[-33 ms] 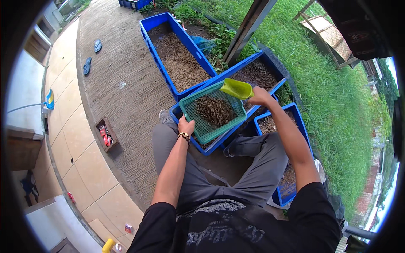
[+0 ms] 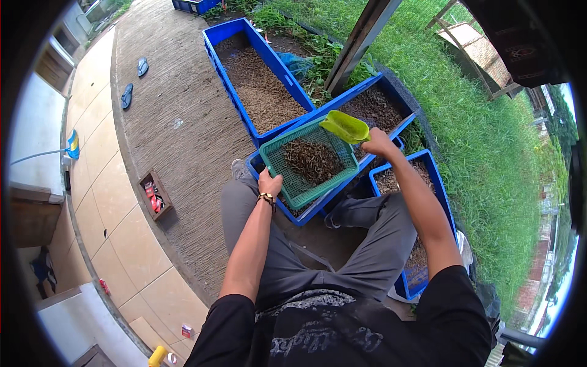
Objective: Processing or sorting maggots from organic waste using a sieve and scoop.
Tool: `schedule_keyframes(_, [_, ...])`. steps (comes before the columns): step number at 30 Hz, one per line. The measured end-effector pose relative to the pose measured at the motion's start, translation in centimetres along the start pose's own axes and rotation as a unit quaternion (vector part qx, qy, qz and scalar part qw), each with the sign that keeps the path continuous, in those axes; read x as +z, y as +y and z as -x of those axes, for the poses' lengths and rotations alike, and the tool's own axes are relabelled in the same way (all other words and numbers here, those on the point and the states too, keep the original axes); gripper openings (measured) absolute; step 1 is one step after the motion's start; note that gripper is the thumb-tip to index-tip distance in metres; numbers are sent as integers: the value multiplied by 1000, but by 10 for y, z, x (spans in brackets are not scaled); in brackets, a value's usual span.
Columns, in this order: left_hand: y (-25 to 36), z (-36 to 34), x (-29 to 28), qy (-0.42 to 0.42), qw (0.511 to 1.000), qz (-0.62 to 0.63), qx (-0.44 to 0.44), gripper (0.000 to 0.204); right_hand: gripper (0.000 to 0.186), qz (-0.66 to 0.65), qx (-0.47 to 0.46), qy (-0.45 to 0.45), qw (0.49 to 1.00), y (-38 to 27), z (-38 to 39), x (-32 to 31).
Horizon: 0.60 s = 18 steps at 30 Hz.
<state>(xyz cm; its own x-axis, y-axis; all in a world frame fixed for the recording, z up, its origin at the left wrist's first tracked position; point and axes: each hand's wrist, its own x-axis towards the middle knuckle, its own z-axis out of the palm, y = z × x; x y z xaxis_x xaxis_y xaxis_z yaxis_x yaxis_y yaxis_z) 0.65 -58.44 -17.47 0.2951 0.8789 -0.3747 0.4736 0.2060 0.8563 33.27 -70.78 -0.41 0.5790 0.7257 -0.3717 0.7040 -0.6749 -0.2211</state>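
My left hand (image 2: 269,182) is closed on the near-left rim of a green mesh basket (image 2: 299,199). A heap of dark brown, larva-like pieces (image 2: 312,160) lies in the basket, which is over a blue crate (image 2: 296,219). My right hand (image 2: 379,142) grips the handle of a yellow-green scoop (image 2: 345,126), held above the basket's far right corner. The scoop's hollow faces up toward me and looks bare. My fingers hide most of its handle.
A long blue crate (image 2: 213,52) of tan granular material stands beyond the basket. Another blue crate (image 2: 449,205) is by my right leg, near a metal post (image 2: 361,49). On the left are a wooden box (image 2: 160,211) of red items and sandals (image 2: 126,96).
The scoop and my right hand have shifted slightly right, and the scoop has tilted a little. The basket's right side has moved very slightly; my left hand keeps its place.
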Motion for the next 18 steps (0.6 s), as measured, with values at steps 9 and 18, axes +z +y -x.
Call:
schedule_keyframes(9, [5, 4, -14, -74, 990, 102, -56, 22, 30, -145, -33, 143, 978, 16, -2, 88])
schedule_keyframes(18, [11, 6, -12, -56, 978, 193, -53, 19, 28, -132, -12, 138, 981, 25, -33, 102])
